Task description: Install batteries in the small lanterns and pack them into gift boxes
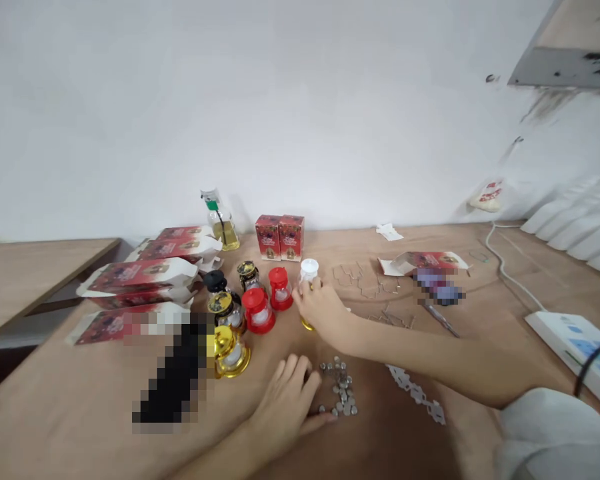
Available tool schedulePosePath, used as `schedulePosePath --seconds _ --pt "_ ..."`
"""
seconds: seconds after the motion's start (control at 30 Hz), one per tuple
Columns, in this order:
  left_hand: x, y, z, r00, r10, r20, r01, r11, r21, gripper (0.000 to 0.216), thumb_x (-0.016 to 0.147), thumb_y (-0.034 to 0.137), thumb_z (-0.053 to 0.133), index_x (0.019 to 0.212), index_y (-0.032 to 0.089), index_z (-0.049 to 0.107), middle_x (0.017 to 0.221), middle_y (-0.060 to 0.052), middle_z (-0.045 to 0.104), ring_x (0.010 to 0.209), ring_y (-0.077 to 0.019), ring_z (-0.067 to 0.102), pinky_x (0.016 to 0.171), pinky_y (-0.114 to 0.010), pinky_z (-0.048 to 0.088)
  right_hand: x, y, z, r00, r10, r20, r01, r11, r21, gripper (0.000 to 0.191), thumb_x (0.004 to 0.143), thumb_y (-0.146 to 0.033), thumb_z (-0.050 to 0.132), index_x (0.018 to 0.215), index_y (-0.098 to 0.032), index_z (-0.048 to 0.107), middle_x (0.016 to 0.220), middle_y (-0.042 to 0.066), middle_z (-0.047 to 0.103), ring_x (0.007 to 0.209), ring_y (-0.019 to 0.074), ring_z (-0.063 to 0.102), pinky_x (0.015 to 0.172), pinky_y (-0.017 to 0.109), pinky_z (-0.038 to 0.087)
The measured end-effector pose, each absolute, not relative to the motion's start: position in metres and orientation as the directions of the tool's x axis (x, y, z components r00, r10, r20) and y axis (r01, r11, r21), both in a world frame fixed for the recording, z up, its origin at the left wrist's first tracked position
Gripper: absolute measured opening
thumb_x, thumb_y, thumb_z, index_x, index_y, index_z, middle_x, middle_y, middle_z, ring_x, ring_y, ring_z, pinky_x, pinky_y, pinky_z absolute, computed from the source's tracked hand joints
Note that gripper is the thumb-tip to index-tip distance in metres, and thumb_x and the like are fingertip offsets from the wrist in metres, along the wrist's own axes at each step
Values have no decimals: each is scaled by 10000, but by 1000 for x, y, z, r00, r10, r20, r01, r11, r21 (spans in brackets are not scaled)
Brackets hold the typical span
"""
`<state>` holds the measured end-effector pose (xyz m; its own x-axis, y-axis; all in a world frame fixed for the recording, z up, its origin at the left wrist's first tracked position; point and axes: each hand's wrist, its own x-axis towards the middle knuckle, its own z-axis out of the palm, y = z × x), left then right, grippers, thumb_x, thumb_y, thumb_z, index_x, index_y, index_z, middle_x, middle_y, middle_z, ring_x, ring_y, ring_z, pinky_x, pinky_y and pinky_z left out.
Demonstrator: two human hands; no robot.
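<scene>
My right hand [327, 310] has its fingers closed around a small lantern. A gold edge [307, 325] of that lantern shows beneath the hand; the rest is mostly hidden. Right behind the fingers rises a white lantern top [309, 268]; I cannot tell whether it belongs to the same lantern. My left hand [287, 393] rests palm down on the table with fingers apart, holding nothing. Beside its thumb lies a scatter of silver button cells [344, 390]. To the left stand red lanterns [258, 312], a gold lantern [230, 352], and black-and-gold lanterns [223, 310].
Flattened red boxes [140, 275] pile up at the left, near a bottle [225, 230] of yellow liquid. Two upright red boxes [280, 239] stand at the back. Wire pieces [375, 283], an open box [427, 262], white flat pieces [417, 393] and a power strip [575, 347] lie rightward.
</scene>
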<state>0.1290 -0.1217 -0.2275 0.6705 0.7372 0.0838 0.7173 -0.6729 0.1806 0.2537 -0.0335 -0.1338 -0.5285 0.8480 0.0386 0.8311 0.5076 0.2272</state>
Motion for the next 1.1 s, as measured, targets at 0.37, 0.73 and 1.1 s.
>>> schedulePosePath --seconds 0.37,0.73,1.1 --pt "150 -133 -205 757 653 -29 642 -751 -156 163 889 88 456 945 169 586 928 -95 631 860 -244 583 718 -352 405 324 -91 -162 -6 878 478 496 418 -761 543 729 -528 729 1108 -194 532 1027 85 628 901 237 588 753 344 486" --pt "155 -136 -210 599 800 -41 789 -598 -141 202 894 90 413 937 152 601 909 -116 636 848 -269 627 651 -331 464 311 -128 -228 -240 949 204 -358 109 -928 608 665 -714 678 1008 -259 469 795 -1 542 585 124 503 525 264 473" --pt "154 -134 -202 568 808 -154 795 -588 -149 317 841 22 415 1026 170 626 943 -130 639 847 -253 644 653 -328 520 312 -128 -227 -289 945 151 -399 24 -917 553 675 -491 777 1023 -263 413 814 -42 527 485 46 457 402 164 434"
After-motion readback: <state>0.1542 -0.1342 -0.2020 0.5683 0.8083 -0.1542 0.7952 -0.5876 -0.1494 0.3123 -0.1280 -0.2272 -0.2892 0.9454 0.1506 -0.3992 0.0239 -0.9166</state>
